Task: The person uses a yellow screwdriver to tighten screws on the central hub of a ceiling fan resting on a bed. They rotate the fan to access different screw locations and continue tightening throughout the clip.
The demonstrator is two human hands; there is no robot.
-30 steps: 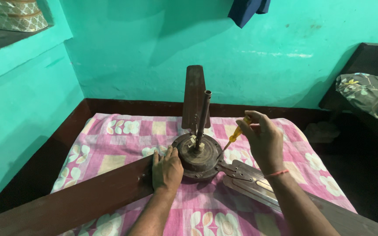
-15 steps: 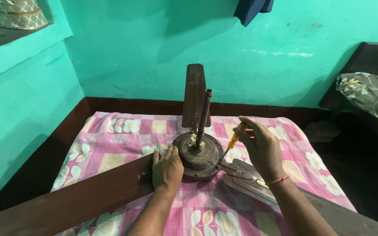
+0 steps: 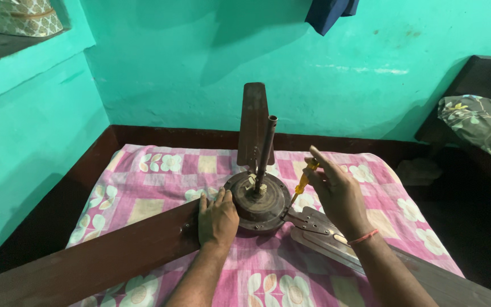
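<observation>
Screwdriver (image 3: 303, 183) lower, in right hand (image 3: 339, 193)

Home bedroom; turquoise painted walls (image 3: 171, 68); pink floral bedsheet (image 3: 154, 176); patterned pillow (image 3: 478, 122) beside; cloth (image 3: 331, 11) hanging.

A brown ceiling fan motor (image 3: 258, 202) sits at the centre of a pink floral sheet (image 3: 149, 182), its down rod (image 3: 266, 150) pointing up. 3 blades extend from it: 1 toward the far edge (image 3: 254, 125), 1 toward the near left corner (image 3: 86, 264), 1 toward the near right corner (image 3: 336, 241). The left hand (image 3: 218, 219) lies flat on the motor's left rim and blade root. The right hand (image 3: 339, 193) grips a yellow-handled screwdriver (image 3: 302, 185), tip at the motor's right edge.
</observation>
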